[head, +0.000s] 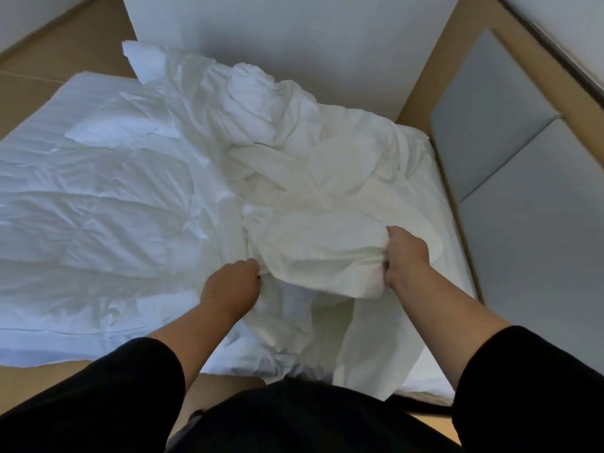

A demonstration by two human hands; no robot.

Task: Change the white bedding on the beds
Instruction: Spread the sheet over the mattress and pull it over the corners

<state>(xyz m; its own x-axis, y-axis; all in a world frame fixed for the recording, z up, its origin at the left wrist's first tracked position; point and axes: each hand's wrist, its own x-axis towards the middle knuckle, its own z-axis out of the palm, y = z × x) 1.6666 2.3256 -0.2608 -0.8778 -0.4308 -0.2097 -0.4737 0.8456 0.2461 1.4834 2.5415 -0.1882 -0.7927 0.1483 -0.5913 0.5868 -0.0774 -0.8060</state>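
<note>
Both hands clench the crumpled white sheet (294, 197) heaped across the bed (81, 207): left hand (232, 286) at 7 o'clock of the heap, right hand (407, 256) at 4 o'clock, spread apart, likely to drag it off the mattress.

No text, label, brand, number or sign can be read anywhere in this view.

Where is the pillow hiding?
The pillow sits at the far left end of the bed, by the white wall, half under the crumpled sheet.
</note>
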